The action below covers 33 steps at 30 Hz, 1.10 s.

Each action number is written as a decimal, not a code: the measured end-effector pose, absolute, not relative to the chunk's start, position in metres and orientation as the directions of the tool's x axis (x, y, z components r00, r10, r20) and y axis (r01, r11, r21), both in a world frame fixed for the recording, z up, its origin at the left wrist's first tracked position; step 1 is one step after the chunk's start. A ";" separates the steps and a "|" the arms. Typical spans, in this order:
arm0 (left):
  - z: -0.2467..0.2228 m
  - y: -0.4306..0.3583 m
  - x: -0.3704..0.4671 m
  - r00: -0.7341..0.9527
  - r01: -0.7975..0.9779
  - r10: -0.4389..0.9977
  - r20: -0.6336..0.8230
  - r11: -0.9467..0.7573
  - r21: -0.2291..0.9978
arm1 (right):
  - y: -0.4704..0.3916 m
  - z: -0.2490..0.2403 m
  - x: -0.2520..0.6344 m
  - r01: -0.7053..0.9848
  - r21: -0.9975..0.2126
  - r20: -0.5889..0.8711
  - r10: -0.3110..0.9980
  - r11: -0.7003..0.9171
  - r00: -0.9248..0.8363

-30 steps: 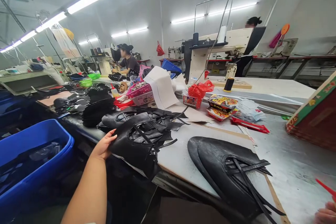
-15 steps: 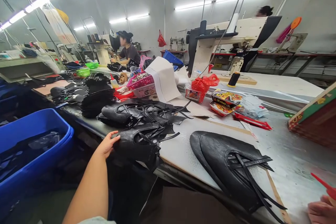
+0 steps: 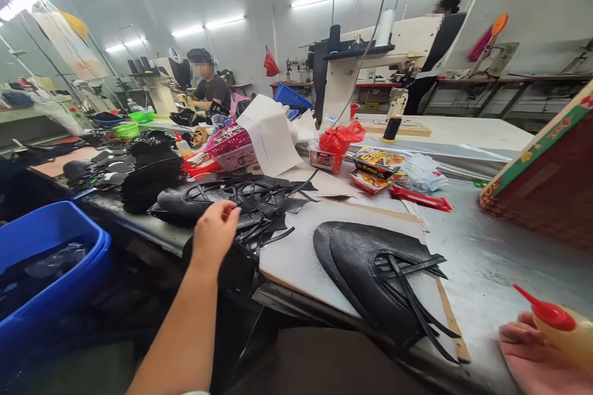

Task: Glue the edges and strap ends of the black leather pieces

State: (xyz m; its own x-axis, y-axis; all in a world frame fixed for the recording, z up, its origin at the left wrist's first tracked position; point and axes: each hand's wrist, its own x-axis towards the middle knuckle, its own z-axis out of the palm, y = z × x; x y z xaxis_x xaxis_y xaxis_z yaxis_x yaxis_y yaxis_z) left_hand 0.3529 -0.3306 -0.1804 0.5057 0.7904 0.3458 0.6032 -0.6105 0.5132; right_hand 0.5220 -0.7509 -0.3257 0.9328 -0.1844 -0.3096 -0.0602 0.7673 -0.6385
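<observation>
My left hand (image 3: 215,231) is over the near pile of black leather shoe uppers (image 3: 185,202), its fingers half curled, with a gap by the thumb and nothing seen in them. It hides part of the nearest upper's toe. In my right hand (image 3: 525,345), at the lower right, is a glue bottle (image 3: 567,339) of yellowish liquid with a red pointed nozzle. Between my hands a black upper (image 3: 347,259) with loose straps (image 3: 410,290) lies on a pale board (image 3: 291,253), toe to the left.
A blue bin (image 3: 99,241) stands at the left. Behind the pile are a pink basket (image 3: 229,139), white paper (image 3: 273,136), food boxes (image 3: 377,163) and a red bag (image 3: 340,139). A sewing machine (image 3: 340,80) is beyond. Two people (image 3: 213,89) are farther back. A carton (image 3: 546,179) stands at the right.
My left hand has moved from the toe edge of the nearest upper up and over the pile, fingers curling. The view has shifted right, and more of the glue bottle shows.
</observation>
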 end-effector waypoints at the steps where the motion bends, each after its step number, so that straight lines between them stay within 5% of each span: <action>1: -0.180 -0.351 0.368 0.592 0.517 0.723 0.355 -0.679 0.520 | -0.748 -0.321 0.522 -0.002 -0.700 -0.207 -0.199 0.714 0.958; 5: -0.192 -0.440 0.427 0.974 0.050 0.154 0.166 -0.861 0.507 | -0.749 -0.319 0.538 -0.036 -0.663 -0.213 -0.143 0.748 0.967; 8: -0.205 -0.488 0.463 0.937 -0.298 -0.347 -0.040 -0.853 0.428 | -0.758 -0.323 0.545 -0.078 -0.587 -0.206 -0.055 0.806 0.977; 11: -0.216 -0.510 0.489 0.801 -0.487 -0.561 -0.209 -0.814 0.316 | -0.767 -0.322 0.540 -0.064 -0.562 -0.133 -0.013 0.825 0.991; 16: -0.220 -0.519 0.509 0.743 -0.518 -0.586 -0.323 -0.809 0.277 | -0.784 -0.308 0.522 0.017 -0.570 -0.028 -0.040 0.822 0.999; 22: -0.227 -0.508 0.524 0.654 -0.396 -0.667 -0.356 -0.703 0.591 | -0.796 -0.302 0.510 0.066 -0.616 0.000 -0.084 0.785 0.996; 26: -0.234 -0.510 0.530 0.760 -0.130 -0.554 -0.341 -0.643 0.754 | -0.790 -0.299 0.503 0.151 -0.711 0.033 -0.182 0.687 0.983; 30: -0.233 -0.525 0.530 0.840 -0.048 -0.448 -0.305 -0.622 0.782 | -0.781 -0.301 0.498 0.350 -0.791 0.173 -0.365 0.502 0.915; 33: -0.231 -0.533 0.529 0.868 -0.009 -0.393 -0.305 -0.625 0.780 | -0.778 -0.310 0.497 0.435 -0.836 0.306 -0.376 0.333 0.875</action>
